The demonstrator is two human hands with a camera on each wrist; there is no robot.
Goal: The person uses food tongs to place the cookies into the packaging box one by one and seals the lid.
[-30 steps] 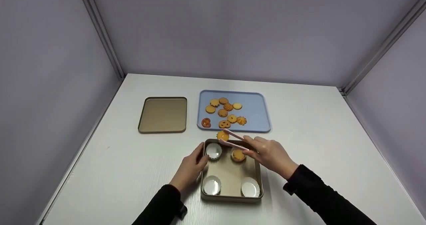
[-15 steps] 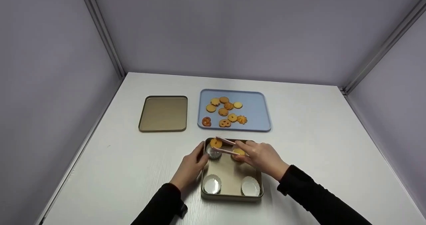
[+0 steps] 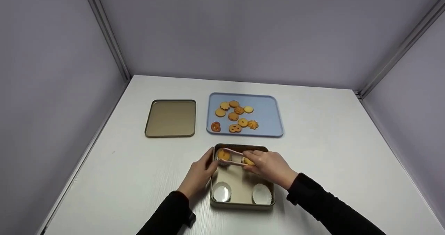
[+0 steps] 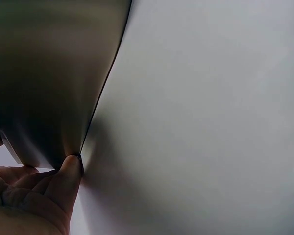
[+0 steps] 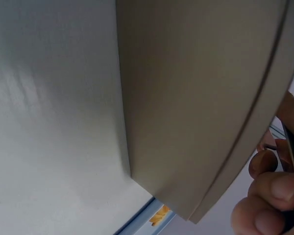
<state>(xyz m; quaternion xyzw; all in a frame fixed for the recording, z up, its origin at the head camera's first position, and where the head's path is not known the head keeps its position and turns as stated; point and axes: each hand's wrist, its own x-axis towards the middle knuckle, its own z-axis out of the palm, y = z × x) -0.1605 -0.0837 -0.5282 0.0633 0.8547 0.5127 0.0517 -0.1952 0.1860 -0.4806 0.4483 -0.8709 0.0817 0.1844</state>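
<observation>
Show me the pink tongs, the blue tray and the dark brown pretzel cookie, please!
Pink tongs (image 3: 233,152): head view, middle of the showing part of their farther arm.
Blue tray (image 3: 266,115): head view, bare surface right of the cookies.
Dark brown pretzel cookie (image 3: 215,126): head view, about its middle.

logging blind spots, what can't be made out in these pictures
Head: the right cookie in the tin, partly hidden by the right fingers.
Head: whether the tongs grip the left cookie; too small.
Right wrist: tin's inside, hidden by its wall.
Left wrist: the tin, cut by frame edges.
</observation>
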